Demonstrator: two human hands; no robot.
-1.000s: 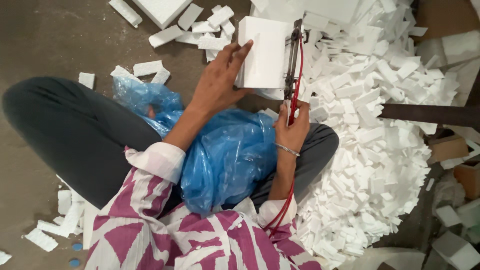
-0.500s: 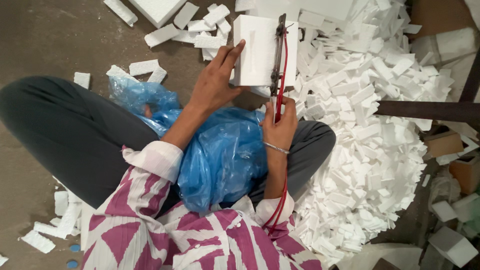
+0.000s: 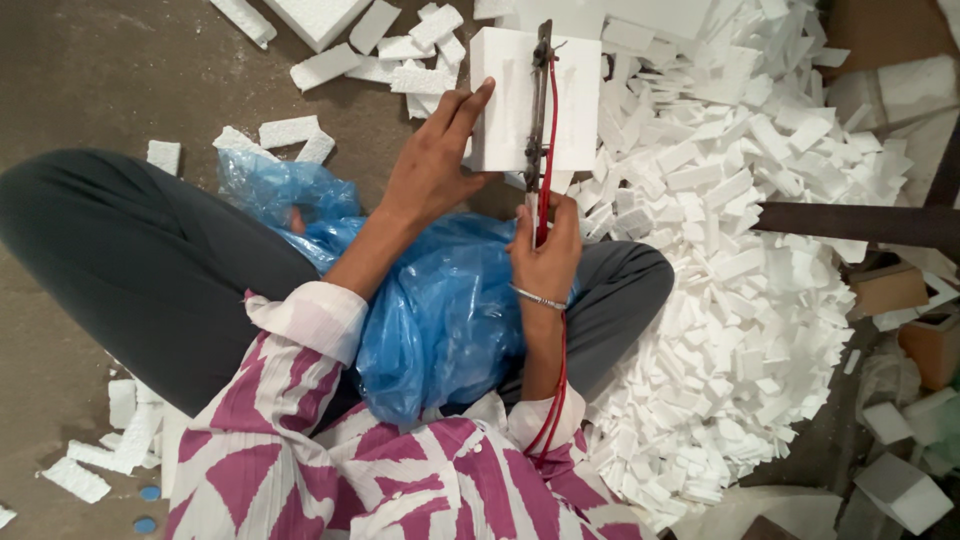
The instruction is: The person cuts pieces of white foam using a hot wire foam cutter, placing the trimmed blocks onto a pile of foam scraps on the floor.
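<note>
I sit cross-legged on the floor with a blue plastic bag (image 3: 440,300) over my lap. My left hand (image 3: 432,165) grips the left side of a white foam block (image 3: 508,100) held out in front of me. My right hand (image 3: 545,250) is closed around the handle of a narrow metal cutting tool (image 3: 541,100) with red wires (image 3: 553,390) that trail back along my forearm. The tool's frame lies across the middle of the block, running lengthwise. A thin metal bangle circles my right wrist.
A large heap of small cut foam pieces (image 3: 740,260) fills the floor to my right. Bigger foam slabs (image 3: 320,15) and scraps lie ahead on the brown floor (image 3: 110,80). A dark bar (image 3: 860,225) and cardboard boxes (image 3: 885,290) stand at the right edge.
The foam block and the tool have shifted slightly left and toward me. My right hand has slid up closer to the block's near edge. Both hands keep their grips.
</note>
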